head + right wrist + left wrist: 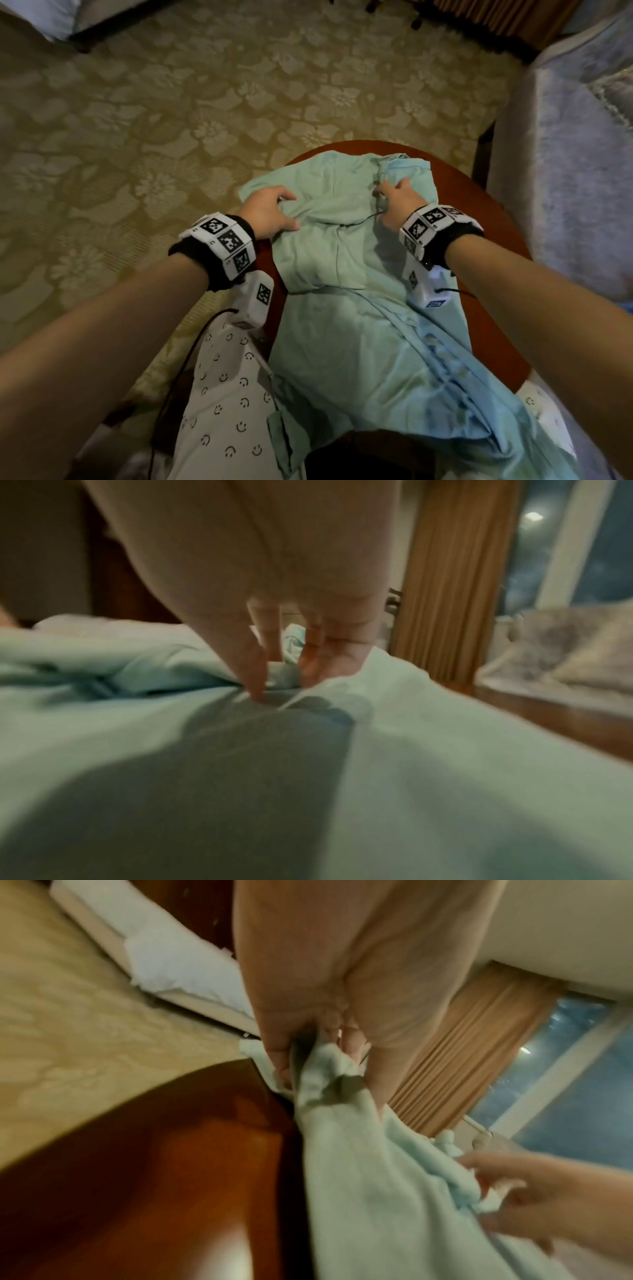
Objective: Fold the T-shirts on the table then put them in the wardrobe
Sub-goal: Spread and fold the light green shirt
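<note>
Left hand (270, 214) pinched a bunched fold of the mint-green T-shirt (346, 308) between thumb and curled fingers (284, 1053); the left wrist view showed cloth gathered up into the grip. Right hand (399, 202) had its fingers curled down into the fabric near a raised ridge, thumb (255, 669) pressing a crease; right wrist view was blurred, so whether it truly pinched cloth or only pressed it could not be told.

Both hands sat at the far end of the shirt, left one over the table's left edge, right one toward the far right edge. Shirt lay across the round red-brown wooden table (493, 240), covering most of it, near end spilling off the near edge toward the person. A paler blue layer (455, 387) ran along its right side; whether that was a second garment or the same shirt's other face was unclear.

Handling judgement: light, soft, limp, no stiffness; would sag and wrinkle when lifted and slide easily on polished wood. Best held at two spread points on a hem, shoulder seams or a fold edge, kept taut.

Look: pale mint green, matte, creased, one lengthwise fold seam visible, rumpled at the far end.

A white smiley-print garment (226, 394) hung at the table's near left edge.
</note>
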{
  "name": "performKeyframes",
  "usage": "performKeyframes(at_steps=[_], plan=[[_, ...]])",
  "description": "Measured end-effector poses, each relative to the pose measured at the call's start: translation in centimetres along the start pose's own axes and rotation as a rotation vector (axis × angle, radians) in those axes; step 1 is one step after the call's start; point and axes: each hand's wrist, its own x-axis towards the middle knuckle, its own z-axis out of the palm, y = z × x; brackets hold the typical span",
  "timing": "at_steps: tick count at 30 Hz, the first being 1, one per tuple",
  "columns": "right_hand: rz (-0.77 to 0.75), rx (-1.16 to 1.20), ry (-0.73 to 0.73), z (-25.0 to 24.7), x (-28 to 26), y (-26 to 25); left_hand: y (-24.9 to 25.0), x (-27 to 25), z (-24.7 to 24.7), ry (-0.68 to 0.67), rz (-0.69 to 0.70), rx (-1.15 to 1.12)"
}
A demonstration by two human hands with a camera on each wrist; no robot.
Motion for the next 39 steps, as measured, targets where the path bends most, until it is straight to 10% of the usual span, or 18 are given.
performKeyframes(at_steps=[6,14,21,29,33,39], plan=[[-0.043,-0.197,0.14,-0.1,0.6,0.7,0.5,-0.8,-1.2,-0.036,0.032,-0.343],[-0.094,0.292,0.582,-3.7,2.2,1.1,1.6,-0.6,-3.7,0.046,0.121,-0.554],[-0.149,0.301,0.456,-4.2,4.3,-1.5,-0.6,1.4,-2.9,0.122,-0.185,-0.654],[-0.105,0.155,0.646,-4.3,6.1,-3.7,-2.3,2.5,-3.8,0.297,-0.192,-0.568],[-0.059,0.028,0.455,-2.8,7.0,-4.1,-2.8,3.1,-3.0,0.311,-0.262,-0.312],[-0.058,0.204,0.334,-2.0,5.0,-2.7,0.4,1.9,-2.2,0.196,0.131,0.013]])
